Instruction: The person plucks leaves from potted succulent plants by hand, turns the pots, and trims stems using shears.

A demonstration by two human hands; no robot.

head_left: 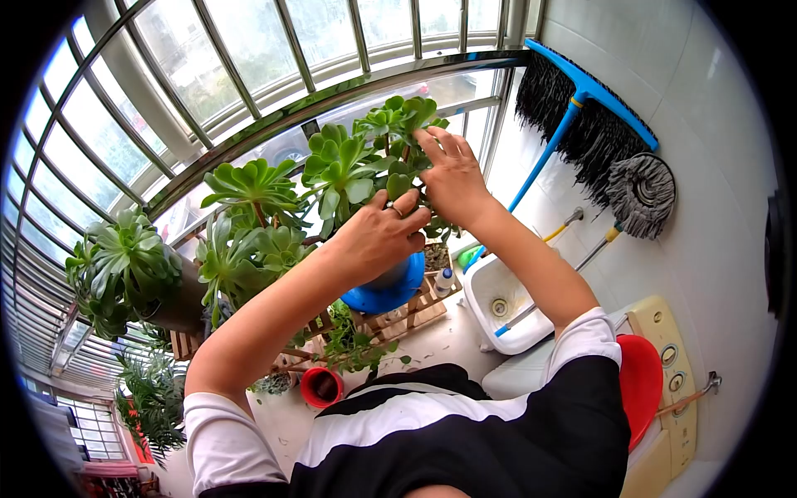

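Note:
A tall succulent (pixel 340 170) with green leaf rosettes stands by the barred window in a blue pot (pixel 383 286). My right hand (pixel 452 178) is at its upper right rosette, with bent fingers closed around leaves there. Lower and to the left, my left hand (pixel 378 236), with a ring on one finger, has its fingers curled together by the lower leaves and stem. What lies between those left fingertips is hidden by the hand and foliage. More rosettes of a succulent (pixel 257 191) spread out left of my hands.
Another potted succulent (pixel 124 266) stands far left. A wooden rack (pixel 415 311) holds pots and a small bottle (pixel 444 282). A red pot (pixel 322 387) is on the floor. At right are a blue broom (pixel 589 87), a grey mop (pixel 643 195), a white basin (pixel 486 286) and a washing machine (pixel 681 398).

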